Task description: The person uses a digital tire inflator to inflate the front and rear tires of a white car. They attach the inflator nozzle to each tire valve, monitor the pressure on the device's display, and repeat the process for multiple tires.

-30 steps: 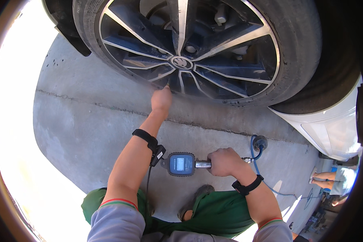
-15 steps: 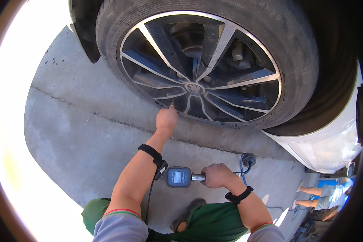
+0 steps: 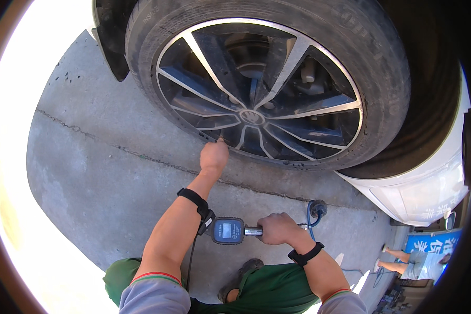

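Note:
A car wheel [image 3: 267,83] with a black tyre and a silver-and-black spoked rim fills the top of the view. My left hand [image 3: 213,156] reaches up to the rim's lower left edge, fingers closed at a spot on the rim; what it pinches is hidden. My right hand [image 3: 278,228] grips the handle of a tyre inflator with a round blue digital gauge [image 3: 227,231], held level above the ground. A black hose runs down from the gauge, and a blue coiled hose [image 3: 314,212] trails behind the right hand.
Grey concrete ground [image 3: 104,172] with a crack lies below the wheel. The white car body [image 3: 429,193] curves off to the right. Another person's legs [image 3: 403,259] show at the lower right beside a blue sign. My green-trousered knees are at the bottom.
The view has shifted, so the wheel sits lower and more to the right. My left hand stays at the rim's edge and my right hand keeps hold of the inflator.

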`<act>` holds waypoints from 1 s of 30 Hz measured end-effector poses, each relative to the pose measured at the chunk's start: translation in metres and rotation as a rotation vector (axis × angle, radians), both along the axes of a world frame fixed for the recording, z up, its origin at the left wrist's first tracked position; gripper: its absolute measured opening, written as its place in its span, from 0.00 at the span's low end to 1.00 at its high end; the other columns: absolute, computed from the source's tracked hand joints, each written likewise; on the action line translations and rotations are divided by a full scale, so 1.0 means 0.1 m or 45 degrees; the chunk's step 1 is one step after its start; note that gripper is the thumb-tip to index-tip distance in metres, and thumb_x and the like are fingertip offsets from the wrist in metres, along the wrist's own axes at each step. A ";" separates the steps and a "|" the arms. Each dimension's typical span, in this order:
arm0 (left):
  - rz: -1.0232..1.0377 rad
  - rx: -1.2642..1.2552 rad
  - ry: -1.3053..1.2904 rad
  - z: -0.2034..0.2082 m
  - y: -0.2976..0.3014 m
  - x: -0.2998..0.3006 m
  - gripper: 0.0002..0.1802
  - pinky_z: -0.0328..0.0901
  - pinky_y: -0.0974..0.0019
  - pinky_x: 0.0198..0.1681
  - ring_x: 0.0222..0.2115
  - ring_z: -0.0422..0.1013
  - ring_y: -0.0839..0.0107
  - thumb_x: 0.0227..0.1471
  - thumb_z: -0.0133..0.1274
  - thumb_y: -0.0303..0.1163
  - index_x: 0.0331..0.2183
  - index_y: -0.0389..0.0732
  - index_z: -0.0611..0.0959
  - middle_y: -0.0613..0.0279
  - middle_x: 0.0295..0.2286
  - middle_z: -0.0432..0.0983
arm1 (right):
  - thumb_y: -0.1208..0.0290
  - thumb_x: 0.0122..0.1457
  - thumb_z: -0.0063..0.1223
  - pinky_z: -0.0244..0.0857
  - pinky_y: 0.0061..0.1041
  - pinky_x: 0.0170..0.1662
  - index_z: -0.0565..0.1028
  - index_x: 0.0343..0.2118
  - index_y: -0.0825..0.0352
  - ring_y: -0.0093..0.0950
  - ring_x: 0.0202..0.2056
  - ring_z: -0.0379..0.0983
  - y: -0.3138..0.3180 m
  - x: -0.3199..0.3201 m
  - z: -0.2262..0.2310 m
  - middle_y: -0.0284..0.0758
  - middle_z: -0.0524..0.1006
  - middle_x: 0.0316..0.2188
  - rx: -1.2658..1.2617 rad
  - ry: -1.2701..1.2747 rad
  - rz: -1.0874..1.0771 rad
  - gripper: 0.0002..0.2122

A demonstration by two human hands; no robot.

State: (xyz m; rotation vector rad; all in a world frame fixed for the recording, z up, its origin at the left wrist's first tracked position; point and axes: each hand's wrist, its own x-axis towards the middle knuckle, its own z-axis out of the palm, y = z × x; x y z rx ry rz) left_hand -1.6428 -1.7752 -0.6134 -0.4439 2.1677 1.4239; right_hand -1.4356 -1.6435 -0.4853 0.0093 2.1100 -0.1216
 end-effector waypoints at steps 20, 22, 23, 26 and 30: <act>0.002 0.036 -0.046 -0.07 0.02 -0.02 0.32 0.67 0.48 0.53 0.50 0.73 0.36 0.65 0.44 0.49 0.41 0.24 0.84 0.31 0.44 0.79 | 0.60 0.55 0.53 0.72 0.44 0.45 0.83 0.37 0.60 0.46 0.41 0.79 0.06 0.06 -0.02 0.43 0.83 0.34 -0.006 0.013 -0.001 0.13; 0.048 0.064 -0.108 -0.05 0.02 -0.03 0.32 0.66 0.49 0.54 0.50 0.73 0.37 0.65 0.44 0.49 0.42 0.24 0.83 0.31 0.45 0.79 | 0.60 0.55 0.53 0.72 0.44 0.45 0.83 0.37 0.60 0.46 0.40 0.80 0.07 0.07 -0.02 0.43 0.83 0.34 -0.005 0.024 0.002 0.13; 0.057 0.081 -0.082 -0.03 0.02 -0.02 0.32 0.66 0.49 0.54 0.51 0.73 0.37 0.65 0.44 0.49 0.43 0.24 0.83 0.31 0.46 0.79 | 0.60 0.55 0.54 0.72 0.44 0.45 0.83 0.37 0.60 0.46 0.40 0.80 0.07 0.08 -0.02 0.43 0.83 0.34 -0.004 0.031 0.005 0.13; 0.095 0.107 -0.080 0.03 0.00 0.02 0.32 0.66 0.50 0.54 0.51 0.73 0.38 0.65 0.44 0.49 0.44 0.24 0.82 0.31 0.46 0.78 | 0.60 0.54 0.54 0.72 0.44 0.45 0.83 0.37 0.60 0.46 0.40 0.80 0.08 0.08 -0.01 0.43 0.83 0.34 -0.008 0.044 0.005 0.13; 0.083 0.086 -0.068 0.07 0.00 0.01 0.32 0.66 0.50 0.53 0.51 0.73 0.37 0.65 0.44 0.49 0.44 0.24 0.82 0.31 0.46 0.78 | 0.60 0.54 0.54 0.72 0.44 0.45 0.84 0.37 0.60 0.46 0.40 0.80 0.07 0.07 0.02 0.43 0.83 0.34 0.008 0.023 0.002 0.13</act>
